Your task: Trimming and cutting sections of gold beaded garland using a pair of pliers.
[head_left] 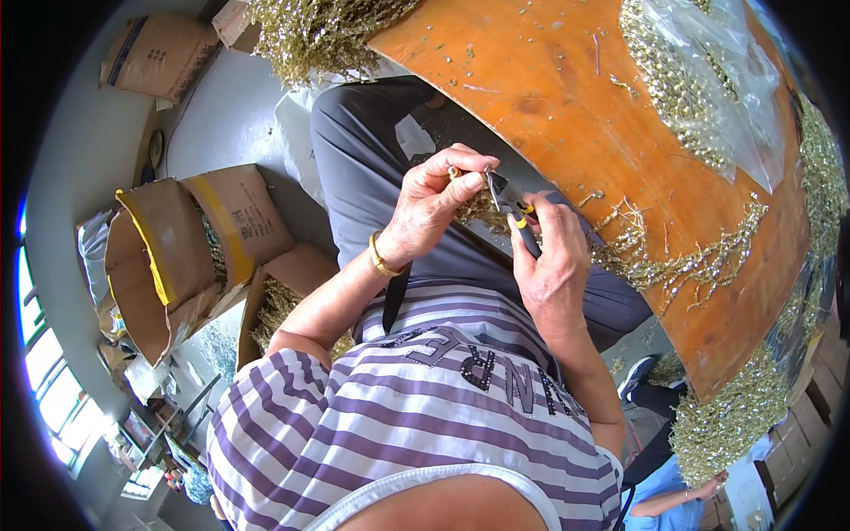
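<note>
The left hand (pixel 429 203) pinches a gold strand (pixel 479 212) between thumb and forefinger, above the person's lap; part of the strand shows below the fingers. The right hand (pixel 553 252) is closed around the yellow-and-black handles of a pair of pliers (pixel 506 196), whose tip lies right at the left fingertips. Whether the pliers bite on the strand or only touch it: cannot tell, too small and partly covered by the fingers.

Progress, judged from the layout: one strand is in hand and being worked, not yet set down. Loose gold sprigs (pixel 682 265) lie tangled along the near edge of the table (pixel 540 106), with small scraps scattered over the wood; finished or waiting, unclear. Beaded gold stems (pixel 673 88) lie at the far side, partly under a clear plastic bag (pixel 748 106), and look the more orderly lot. A large gold heap (pixel 323 35) at the upper left and another pile (pixel 730 416) at the lower right suggest much material remains, though their state cannot be confirmed.
</note>
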Demonstrator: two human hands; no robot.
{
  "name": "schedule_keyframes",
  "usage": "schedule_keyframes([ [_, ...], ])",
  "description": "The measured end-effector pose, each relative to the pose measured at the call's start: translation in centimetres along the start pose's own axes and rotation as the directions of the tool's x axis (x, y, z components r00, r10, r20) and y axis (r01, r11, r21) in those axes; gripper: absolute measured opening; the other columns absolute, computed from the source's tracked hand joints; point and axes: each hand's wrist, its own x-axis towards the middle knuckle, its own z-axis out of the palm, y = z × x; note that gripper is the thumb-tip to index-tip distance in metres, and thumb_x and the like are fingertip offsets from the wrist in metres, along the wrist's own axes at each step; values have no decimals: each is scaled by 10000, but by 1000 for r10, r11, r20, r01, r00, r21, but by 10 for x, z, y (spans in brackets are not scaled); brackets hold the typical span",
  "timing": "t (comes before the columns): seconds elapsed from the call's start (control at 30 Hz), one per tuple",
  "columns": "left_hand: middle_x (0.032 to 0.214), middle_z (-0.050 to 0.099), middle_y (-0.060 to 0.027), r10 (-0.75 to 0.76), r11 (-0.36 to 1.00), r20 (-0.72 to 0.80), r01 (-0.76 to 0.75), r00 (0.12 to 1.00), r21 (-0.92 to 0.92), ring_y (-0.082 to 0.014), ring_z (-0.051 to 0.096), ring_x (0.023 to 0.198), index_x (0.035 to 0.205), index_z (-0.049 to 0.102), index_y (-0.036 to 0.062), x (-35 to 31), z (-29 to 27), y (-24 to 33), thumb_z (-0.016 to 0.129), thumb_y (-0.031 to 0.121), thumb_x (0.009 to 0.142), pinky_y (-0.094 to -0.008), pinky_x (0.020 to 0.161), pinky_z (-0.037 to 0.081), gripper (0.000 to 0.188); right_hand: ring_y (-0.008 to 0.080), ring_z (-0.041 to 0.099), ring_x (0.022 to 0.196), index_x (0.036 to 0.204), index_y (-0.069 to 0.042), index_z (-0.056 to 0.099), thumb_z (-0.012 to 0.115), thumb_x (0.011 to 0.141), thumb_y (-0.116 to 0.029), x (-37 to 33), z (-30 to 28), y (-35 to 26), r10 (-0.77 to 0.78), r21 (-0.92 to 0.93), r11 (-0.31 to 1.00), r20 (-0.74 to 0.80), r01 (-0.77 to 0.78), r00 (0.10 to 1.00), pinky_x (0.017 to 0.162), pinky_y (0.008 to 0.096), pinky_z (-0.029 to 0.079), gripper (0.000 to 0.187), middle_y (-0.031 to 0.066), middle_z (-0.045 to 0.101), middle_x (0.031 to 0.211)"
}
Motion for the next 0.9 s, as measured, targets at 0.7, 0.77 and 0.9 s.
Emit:
schedule_keyframes([
  [0.7, 854, 580, -4, -188, 978, -355, 140, 916, -156, -76, 548, 761, 1015, 549, 24, -5, -53, -54, 536, 136, 858, -217, 697, 460, 193, 326, 545, 694, 857, -13, 524, 588, 772, -147, 0, 100, 39, 153, 210, 958, 210, -198, 966, 626, 373, 423, 171, 167, 556, 755],
  [0.77, 880, 584, -22, -216, 948, -317, 120, 923, -296, -103, 555, 801, 1025, 546, 34, -2, -54, -49, 531, 144, 860, -243, 735, 461, 200, 255, 529, 630, 863, -21, 524, 601, 790, -200, 2, 94, 44, 316, 396, 837, 213, -377, 925, 598, 343, 420, 208, 123, 542, 696],
  [0.9, 901, 581, -40, -247, 889, -180, 148, 952, -434, -141, 563, 830, 1032, 540, 38, -3, -50, -41, 540, 140, 852, -273, 760, 463, 207, 243, 541, 647, 891, -26, 521, 619, 786, -237, -3, 75, 50, 231, 278, 922, 160, -268, 960, 604, 328, 428, 255, 130, 568, 753],
])
